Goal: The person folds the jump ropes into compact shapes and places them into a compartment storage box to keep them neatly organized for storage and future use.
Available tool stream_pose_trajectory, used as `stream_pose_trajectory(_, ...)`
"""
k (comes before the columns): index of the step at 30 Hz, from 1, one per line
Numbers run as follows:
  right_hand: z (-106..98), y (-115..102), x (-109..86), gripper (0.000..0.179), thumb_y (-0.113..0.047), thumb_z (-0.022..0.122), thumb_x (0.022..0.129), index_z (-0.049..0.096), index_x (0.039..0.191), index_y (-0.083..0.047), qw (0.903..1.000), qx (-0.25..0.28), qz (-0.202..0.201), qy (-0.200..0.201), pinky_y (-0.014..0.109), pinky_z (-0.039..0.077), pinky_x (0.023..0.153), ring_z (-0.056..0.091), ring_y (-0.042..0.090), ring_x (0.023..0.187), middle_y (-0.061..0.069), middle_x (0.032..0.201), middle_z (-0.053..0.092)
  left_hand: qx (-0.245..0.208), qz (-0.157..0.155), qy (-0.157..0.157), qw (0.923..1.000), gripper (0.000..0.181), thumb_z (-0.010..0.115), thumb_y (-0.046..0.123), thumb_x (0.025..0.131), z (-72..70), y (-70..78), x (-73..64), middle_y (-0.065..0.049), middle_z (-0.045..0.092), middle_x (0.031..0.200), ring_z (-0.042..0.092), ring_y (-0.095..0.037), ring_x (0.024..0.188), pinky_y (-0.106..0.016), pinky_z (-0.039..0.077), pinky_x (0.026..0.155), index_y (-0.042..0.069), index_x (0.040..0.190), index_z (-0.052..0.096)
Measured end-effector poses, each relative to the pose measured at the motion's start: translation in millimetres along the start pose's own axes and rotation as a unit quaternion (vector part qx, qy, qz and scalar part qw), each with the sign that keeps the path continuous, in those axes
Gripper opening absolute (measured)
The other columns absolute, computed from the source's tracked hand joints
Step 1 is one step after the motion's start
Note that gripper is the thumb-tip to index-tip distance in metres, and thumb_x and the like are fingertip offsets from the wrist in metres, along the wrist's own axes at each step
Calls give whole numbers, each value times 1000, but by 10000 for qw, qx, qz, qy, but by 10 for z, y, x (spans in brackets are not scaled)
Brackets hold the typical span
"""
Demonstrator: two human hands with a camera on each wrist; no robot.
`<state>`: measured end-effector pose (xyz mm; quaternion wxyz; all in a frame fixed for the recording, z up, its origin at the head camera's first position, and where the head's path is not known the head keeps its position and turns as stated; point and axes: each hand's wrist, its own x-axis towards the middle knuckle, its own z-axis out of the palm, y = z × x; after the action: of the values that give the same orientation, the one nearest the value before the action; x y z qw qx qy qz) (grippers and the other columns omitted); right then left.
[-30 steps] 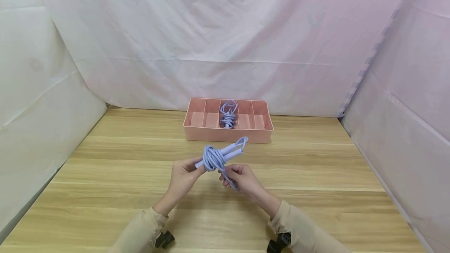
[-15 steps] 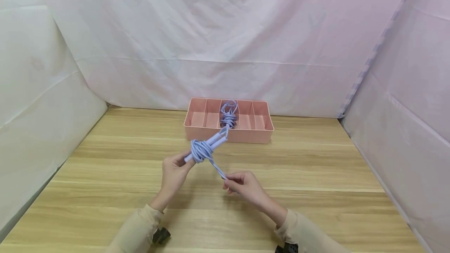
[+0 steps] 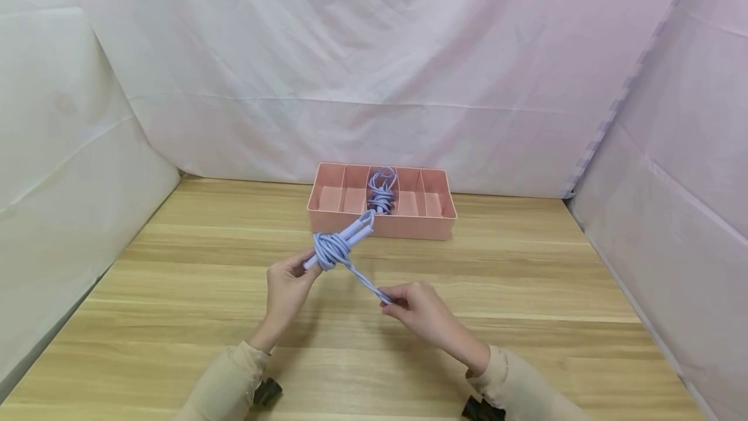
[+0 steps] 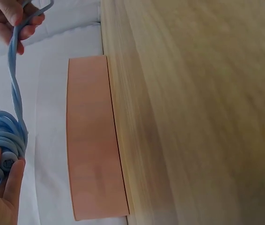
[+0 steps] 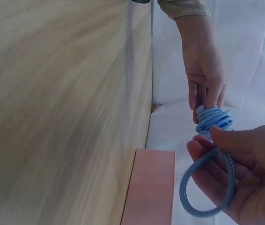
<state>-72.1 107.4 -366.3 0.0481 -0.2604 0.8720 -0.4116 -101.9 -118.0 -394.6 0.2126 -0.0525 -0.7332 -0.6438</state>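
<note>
A light-blue jump rope (image 3: 332, 249) is wound around its own two handles, which lie side by side. My left hand (image 3: 289, 286) grips the handle ends at the near side of the coil. From the coil a doubled, twisted length of rope runs to my right hand (image 3: 422, 309), which pinches it between thumb and fingers. In the right wrist view a rope loop (image 5: 185, 191) hangs out past the pinching fingers. A second wound blue jump rope (image 3: 382, 199) lies in the middle compartment of the pink divided box (image 3: 409, 229).
The box stands at the back of the wooden table (image 3: 193, 278), just beyond the held rope. White cloth (image 3: 374, 70) hangs behind it and along both sides. Black wrist-camera mounts (image 3: 267, 392) sit under the sleeves.
My right hand has drawn away to the right and nearer, pulling the doubled rope out straight. The left hand with the wound coil has shifted left and slightly farther away.
</note>
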Motion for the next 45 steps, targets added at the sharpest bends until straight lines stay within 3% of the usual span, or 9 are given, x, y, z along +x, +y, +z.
stream_pose_trajectory(4, -46, -46, -13, 19, -1, 67, 78, 70, 97, -2, 9883, -1186, -863, 418, 19, 49, 55, 61, 5, 69, 3, 82, 70, 390, 94, -143, 9991, 21, 66, -10, 74, 11, -6, -7, -25, 65, 90, 65, -12, 69, -16, 52, 62, -11, 95, 65)
stream_pose_trajectory(8, -103, -70, 9, 19, 0, 68, 75, 71, 92, -8, 9535, -2246, -1807, 875, 22, 52, 60, 63, 10, 71, -1, 78, 68, 950, 229, -461, 9942, 20, 66, -8, 73, 8, 15, -8, -22, 67, 86, 66, -20, 65, -17, 52, 56, -9, 93, 67)
stream_pose_trajectory(12, -180, -94, 56, 21, 4, 69, 72, 72, 88, -10, 9302, -2595, -2381, 1038, 24, 51, 60, 60, 11, 69, -3, 75, 65, 1474, 496, -907, 9837, 17, 67, -8, 71, 0, 64, -9, -15, 68, 77, 60, -12, 59, -19, 51, 51, -5, 87, 70)
stream_pose_trajectory(17, -265, -145, 101, 24, 6, 67, 71, 72, 86, -12, 9088, -2871, -2898, 875, 25, 48, 64, 59, 12, 73, -4, 77, 64, 2008, 709, -1348, 9677, 16, 68, -7, 71, 23, 104, -35, -6, 66, 68, 55, -6, 57, -19, 50, 52, -1, 85, 71)
stream_pose_trajectory(23, -356, -242, 138, 27, 9, 68, 69, 72, 86, -12, 8880, -3244, -3241, 342, 31, 47, 85, 60, 14, 85, -3, 83, 65, 2400, 661, -1961, 9485, 18, 68, -6, 68, 59, 159, -82, -4, 65, 66, 50, -5, 54, -17, 45, 49, 1, 84, 71)
stream_pose_trajectory(27, -398, -285, 192, 26, 9, 68, 69, 71, 84, -12, 8874, -3072, -3435, 70, 31, 47, 85, 56, 12, 77, -5, 77, 62, 2410, 780, -2527, 9338, 17, 66, -6, 70, 70, 222, -111, -5, 68, 74, 52, -4, 58, -16, 46, 51, 1, 85, 71)
stream_pose_trajectory(33, -459, -250, 307, 14, 3, 68, 74, 71, 84, -6, 9202, -1566, -3543, -558, 18, 45, 69, 54, 9, 73, -2, 78, 65, 2041, 1265, -3464, 9068, 17, 65, -6, 75, 26, 277, -100, -5, 69, 78, 56, -2, 61, -15, 48, 53, 3, 88, 71)
stream_pose_trajectory(38, -508, -169, 351, 6, -4, 67, 79, 69, 84, -4, 9462, 50, -2939, -1351, 20, 48, 66, 56, 6, 75, 0, 81, 68, 1501, 1751, -4020, 8861, 18, 65, -7, 75, 6, 299, -97, -8, 70, 84, 63, -7, 71, -14, 50, 61, 1, 91, 70)
stream_pose_trajectory(45, -555, -59, 348, 5, -2, 69, 77, 67, 78, 2, 9589, 1503, -1767, -1632, 28, 53, 63, 58, 7, 70, 11, 76, 67, 838, 1555, -4343, 8833, 17, 65, -6, 77, 4, 302, -107, -7, 70, 84, 61, -3, 69, -16, 52, 60, 1, 92, 70)
